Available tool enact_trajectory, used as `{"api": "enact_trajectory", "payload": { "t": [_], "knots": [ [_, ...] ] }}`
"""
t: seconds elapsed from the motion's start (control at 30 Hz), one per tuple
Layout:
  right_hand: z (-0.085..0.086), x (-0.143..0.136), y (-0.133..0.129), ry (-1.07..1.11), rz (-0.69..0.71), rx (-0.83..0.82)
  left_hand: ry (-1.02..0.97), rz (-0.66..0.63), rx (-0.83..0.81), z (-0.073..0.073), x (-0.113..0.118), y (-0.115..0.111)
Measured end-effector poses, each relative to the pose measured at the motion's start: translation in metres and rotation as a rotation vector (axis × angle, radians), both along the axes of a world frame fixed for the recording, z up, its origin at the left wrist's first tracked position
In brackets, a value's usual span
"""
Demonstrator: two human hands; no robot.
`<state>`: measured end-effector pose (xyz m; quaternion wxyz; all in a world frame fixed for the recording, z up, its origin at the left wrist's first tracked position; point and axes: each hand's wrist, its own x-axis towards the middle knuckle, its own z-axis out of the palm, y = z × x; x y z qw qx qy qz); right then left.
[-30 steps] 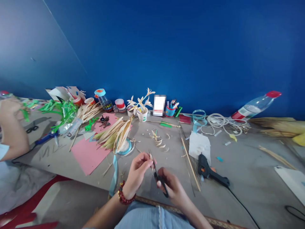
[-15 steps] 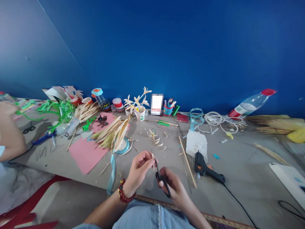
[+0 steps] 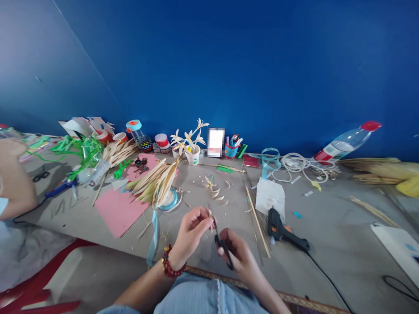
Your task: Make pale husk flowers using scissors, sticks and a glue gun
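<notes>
Between thumb and fingers, my left hand (image 3: 194, 229) pinches a small pale piece of dried husk (image 3: 210, 214). Black-handled scissors (image 3: 224, 252) are in my right hand (image 3: 238, 250), their blades pointing up and away from me beside the left fingertips. Whether the blades touch the husk is too small to tell. Just beyond my hands, a small pale flower (image 3: 208, 183) and several curved husk petals (image 3: 216, 195) lie on the grey table (image 3: 235, 218). Finished-looking husk flowers (image 3: 189, 138) stand in a white cup (image 3: 192, 156) at the back.
A black glue gun (image 3: 284, 230) rests right of my hands, by a white paper (image 3: 270, 196) and a thin stick (image 3: 258, 222). Left lie dried husks (image 3: 153, 183), a blue ribbon roll (image 3: 169, 199) and pink paper (image 3: 119, 213). Another person's arm (image 3: 16, 181) is at far left.
The scissors' handles have shifted very slightly in my right hand. My left hand keeps its pinch in the same place.
</notes>
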<state>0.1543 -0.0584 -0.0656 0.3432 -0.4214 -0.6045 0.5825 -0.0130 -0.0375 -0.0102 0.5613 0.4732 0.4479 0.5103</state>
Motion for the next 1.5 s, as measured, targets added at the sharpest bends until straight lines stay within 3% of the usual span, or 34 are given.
{"api": "enact_trajectory", "payload": {
  "t": [0.5, 0.7, 0.83, 1.0, 1.2, 1.5],
  "knots": [
    [0.005, -0.001, 0.004, -0.084, 0.008, 0.052, 0.008, 0.004, 0.021, -0.003, -0.004, 0.0],
    [0.006, -0.004, 0.008, -0.034, -0.04, -0.076, 0.038, 0.01, 0.013, -0.003, -0.012, -0.003],
    [0.022, -0.005, 0.018, 0.187, -0.11, -0.213, 0.011, -0.078, -0.038, -0.007, -0.016, -0.003],
    [0.047, -0.004, 0.038, 0.342, -0.192, -0.181, -0.016, -0.232, -0.091, -0.012, -0.017, 0.0],
    [0.054, -0.001, 0.051, 0.276, -0.18, -0.169, -0.027, -0.36, -0.156, -0.004, -0.019, 0.005],
    [0.059, 0.004, 0.05, 0.204, -0.108, -0.19, 0.011, -0.473, -0.206, 0.005, -0.021, 0.016]
  ]
}}
